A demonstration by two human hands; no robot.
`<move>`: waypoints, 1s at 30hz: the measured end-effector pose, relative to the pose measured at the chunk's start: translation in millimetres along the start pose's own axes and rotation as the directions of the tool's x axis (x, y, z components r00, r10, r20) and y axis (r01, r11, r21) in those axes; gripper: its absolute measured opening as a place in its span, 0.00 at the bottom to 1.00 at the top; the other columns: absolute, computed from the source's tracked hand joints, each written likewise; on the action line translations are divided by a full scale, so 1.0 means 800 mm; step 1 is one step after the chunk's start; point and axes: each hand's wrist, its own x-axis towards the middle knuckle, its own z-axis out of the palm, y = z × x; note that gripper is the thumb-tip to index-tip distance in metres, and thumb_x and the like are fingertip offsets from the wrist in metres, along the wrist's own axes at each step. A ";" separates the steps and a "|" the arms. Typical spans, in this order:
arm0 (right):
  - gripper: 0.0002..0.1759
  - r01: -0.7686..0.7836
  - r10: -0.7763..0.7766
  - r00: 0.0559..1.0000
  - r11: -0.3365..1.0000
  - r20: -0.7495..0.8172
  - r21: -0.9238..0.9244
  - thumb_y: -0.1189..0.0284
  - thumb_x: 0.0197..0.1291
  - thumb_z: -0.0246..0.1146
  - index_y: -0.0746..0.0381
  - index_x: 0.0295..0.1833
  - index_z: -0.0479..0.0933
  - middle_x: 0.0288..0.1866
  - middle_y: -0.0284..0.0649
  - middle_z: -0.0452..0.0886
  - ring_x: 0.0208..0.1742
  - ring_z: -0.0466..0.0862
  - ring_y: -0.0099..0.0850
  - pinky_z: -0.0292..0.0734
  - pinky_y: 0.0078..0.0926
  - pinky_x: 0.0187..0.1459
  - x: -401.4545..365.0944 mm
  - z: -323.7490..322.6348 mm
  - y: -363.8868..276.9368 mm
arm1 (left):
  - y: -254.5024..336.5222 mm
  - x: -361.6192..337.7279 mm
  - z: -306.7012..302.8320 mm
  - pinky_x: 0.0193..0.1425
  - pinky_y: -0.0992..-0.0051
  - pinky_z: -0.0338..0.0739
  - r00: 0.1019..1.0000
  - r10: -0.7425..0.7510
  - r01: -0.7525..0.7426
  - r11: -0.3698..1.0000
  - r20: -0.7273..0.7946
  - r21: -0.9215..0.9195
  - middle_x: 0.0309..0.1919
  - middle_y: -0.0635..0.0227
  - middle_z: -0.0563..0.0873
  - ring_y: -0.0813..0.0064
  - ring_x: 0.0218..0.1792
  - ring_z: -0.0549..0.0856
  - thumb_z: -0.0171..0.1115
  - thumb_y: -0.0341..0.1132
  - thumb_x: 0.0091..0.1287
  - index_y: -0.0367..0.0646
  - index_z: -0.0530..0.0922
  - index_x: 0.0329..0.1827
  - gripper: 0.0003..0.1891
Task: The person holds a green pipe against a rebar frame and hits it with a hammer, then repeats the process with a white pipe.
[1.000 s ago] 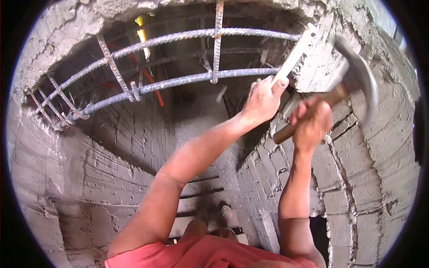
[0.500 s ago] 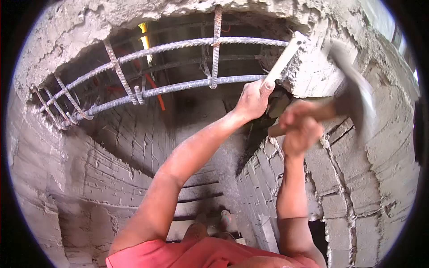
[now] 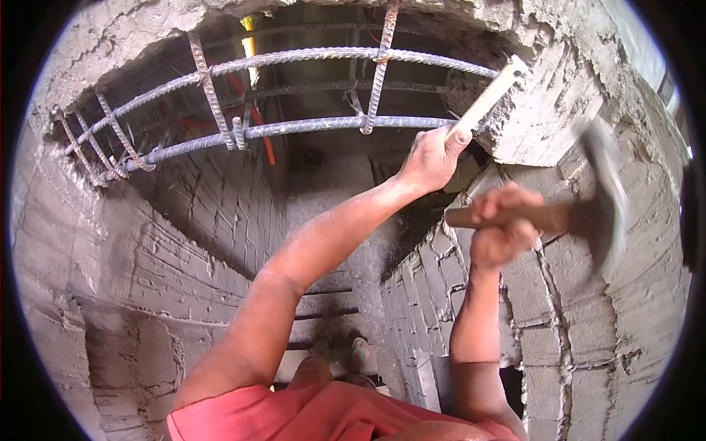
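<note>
My left hand (image 3: pixel 430 160) is closed around the lower end of a pale, flat strip (image 3: pixel 489 99), with the thumb laid along it. The strip slants up to the right, and its far end, marked by a dark spot, overlaps the broken concrete edge (image 3: pixel 544 121). In my right hand (image 3: pixel 504 228) is a hammer (image 3: pixel 550 217), gripped by its wooden handle. Its long metal head is smeared by motion and lies right of the hand, below the concrete edge. Ribbed steel bars (image 3: pixel 305 125) pass just left of the strip.
Upright bars (image 3: pixel 381 66) cross the long ones in the opening. A yellow object (image 3: pixel 248 44) and an orange strip (image 3: pixel 266 143) show behind them. A rough block wall (image 3: pixel 581 316) stands at right, a scored plaster wall (image 3: pixel 184 279) at left. Steps (image 3: pixel 323 303) lie below, near my foot (image 3: pixel 360 353).
The hammer has swung down and to the right, farther from the strip. The left hand keeps its hold on the strip, and the whole view has shifted slightly.
</note>
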 end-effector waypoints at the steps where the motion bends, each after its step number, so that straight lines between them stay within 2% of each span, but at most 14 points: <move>1: 0.35 0.133 -0.132 0.991 0.990 -0.032 0.040 0.32 0.66 0.51 0.57 0.43 0.65 0.26 0.36 0.67 0.25 0.72 0.28 0.72 0.25 0.26 -0.002 -0.001 -0.004 | 0.004 -0.001 -0.001 0.31 0.56 0.68 1.000 -0.022 0.022 1.000 0.014 -0.017 0.21 0.47 0.71 0.46 0.24 0.68 0.42 0.62 0.78 0.32 0.72 0.33 0.35; 4: 0.36 0.278 -0.260 0.960 0.909 -0.099 0.310 0.32 0.66 0.51 0.58 0.43 0.68 0.24 0.34 0.67 0.20 0.70 0.27 0.68 0.25 0.23 0.012 -0.014 0.037 | 0.010 -0.003 -0.003 0.32 0.55 0.68 1.000 -0.025 0.025 0.999 0.000 -0.028 0.21 0.47 0.71 0.44 0.24 0.70 0.43 0.60 0.78 0.32 0.73 0.33 0.34; 6: 0.32 -0.319 0.317 0.947 0.900 -0.055 -0.299 0.38 0.70 0.53 0.60 0.45 0.70 0.26 0.36 0.70 0.20 0.71 0.26 0.66 0.24 0.21 0.040 -0.021 0.036 | 0.013 -0.001 -0.001 0.32 0.56 0.69 1.000 -0.011 0.010 0.999 -0.021 -0.037 0.22 0.46 0.72 0.44 0.25 0.71 0.43 0.60 0.79 0.32 0.73 0.34 0.33; 8: 0.28 -0.284 0.262 0.958 0.919 -0.115 -0.273 0.48 0.76 0.50 0.64 0.35 0.70 0.21 0.35 0.72 0.19 0.73 0.25 0.69 0.22 0.22 0.036 -0.008 0.019 | 0.012 -0.002 -0.002 0.31 0.55 0.69 1.000 -0.027 0.027 1.000 0.005 0.005 0.22 0.46 0.72 0.44 0.24 0.71 0.43 0.59 0.79 0.32 0.74 0.34 0.33; 11: 0.26 0.088 -0.129 0.981 0.960 -0.143 -0.266 0.51 0.78 0.47 0.64 0.39 0.69 0.27 0.40 0.74 0.22 0.75 0.27 0.73 0.21 0.24 0.020 -0.007 -0.012 | 0.011 -0.001 0.002 0.31 0.57 0.69 0.999 -0.039 0.039 0.999 0.005 0.001 0.21 0.49 0.72 0.50 0.24 0.68 0.43 0.61 0.78 0.32 0.74 0.33 0.34; 12: 0.21 0.152 -0.114 0.982 0.952 -0.154 0.266 0.54 0.77 0.49 0.64 0.42 0.67 0.28 0.40 0.72 0.24 0.75 0.29 0.74 0.21 0.26 0.018 -0.014 -0.013 | 0.011 0.001 0.001 0.31 0.57 0.69 0.999 -0.035 0.035 0.999 0.003 0.005 0.21 0.49 0.72 0.50 0.24 0.68 0.43 0.61 0.78 0.32 0.74 0.33 0.34; 15: 0.31 0.417 -0.437 0.899 0.831 -0.031 0.368 0.39 0.69 0.55 0.59 0.46 0.72 0.30 0.39 0.75 0.26 0.77 0.32 0.77 0.32 0.30 0.034 -0.008 -0.014 | 0.012 -0.001 0.001 0.37 0.52 0.74 0.998 -0.065 0.065 0.998 0.024 -0.013 0.27 0.42 0.81 0.34 0.35 0.81 0.45 0.62 0.77 0.33 0.79 0.36 0.34; 16: 0.28 0.140 -0.138 0.990 0.878 0.039 -0.459 0.44 0.73 0.53 0.62 0.42 0.71 0.26 0.37 0.74 0.22 0.75 0.27 0.74 0.26 0.24 0.025 -0.026 0.039 | 0.012 0.001 0.000 0.37 0.52 0.74 0.995 -0.085 0.085 0.996 0.042 0.012 0.27 0.42 0.80 0.34 0.35 0.80 0.45 0.62 0.77 0.33 0.79 0.36 0.34; 18: 0.22 -0.287 0.281 0.957 0.906 -0.066 -0.310 0.54 0.77 0.51 0.64 0.40 0.71 0.23 0.36 0.73 0.20 0.74 0.25 0.71 0.22 0.20 0.035 -0.021 0.045 | 0.018 0.001 -0.003 0.36 0.53 0.73 0.988 -0.148 0.145 0.987 0.043 0.063 0.26 0.43 0.79 0.33 0.35 0.78 0.44 0.62 0.77 0.33 0.78 0.35 0.35; 22: 0.26 -0.007 -0.021 0.990 0.980 -0.138 -0.198 0.48 0.68 0.63 0.62 0.39 0.70 0.25 0.38 0.73 0.21 0.74 0.27 0.72 0.23 0.24 0.012 -0.011 0.000 | 0.019 0.002 0.000 0.37 0.52 0.73 0.993 -0.119 0.119 0.993 0.018 0.027 0.26 0.43 0.80 0.34 0.34 0.80 0.44 0.63 0.76 0.33 0.77 0.35 0.35; 24: 0.34 0.165 -0.121 0.985 0.886 -0.127 0.434 0.37 0.60 0.64 0.60 0.41 0.70 0.26 0.36 0.70 0.23 0.74 0.32 0.74 0.30 0.27 0.011 -0.025 -0.021 | 0.018 -0.001 0.004 0.33 0.56 0.69 0.996 -0.087 0.087 0.996 0.006 -0.003 0.22 0.45 0.72 0.46 0.25 0.69 0.43 0.60 0.79 0.32 0.75 0.36 0.33; 26: 0.34 0.365 -0.367 0.927 0.830 -0.080 0.422 0.36 0.61 0.61 0.60 0.46 0.72 0.30 0.37 0.70 0.31 0.74 0.35 0.77 0.38 0.37 0.026 -0.023 -0.033 | 0.026 -0.002 0.006 0.33 0.56 0.70 0.996 -0.088 0.088 0.996 -0.011 0.008 0.23 0.44 0.73 0.43 0.26 0.70 0.44 0.59 0.79 0.32 0.75 0.37 0.32; 28: 0.35 0.115 -0.042 0.991 0.739 -0.125 0.664 0.35 0.63 0.59 0.61 0.41 0.70 0.26 0.35 0.70 0.23 0.72 0.30 0.72 0.31 0.27 0.035 -0.029 0.032 | 0.035 -0.003 0.009 0.33 0.56 0.70 0.995 -0.100 0.100 0.995 -0.012 -0.011 0.23 0.44 0.74 0.41 0.27 0.71 0.45 0.57 0.79 0.32 0.76 0.36 0.31; 30: 0.29 -0.370 0.360 0.929 0.884 -0.089 -0.284 0.44 0.71 0.57 0.63 0.38 0.70 0.24 0.35 0.72 0.20 0.72 0.25 0.69 0.25 0.23 0.053 -0.025 0.018 | 0.040 -0.005 0.007 0.34 0.54 0.71 0.982 -0.184 0.182 0.982 0.036 0.039 0.24 0.44 0.74 0.39 0.28 0.73 0.43 0.58 0.79 0.32 0.77 0.38 0.32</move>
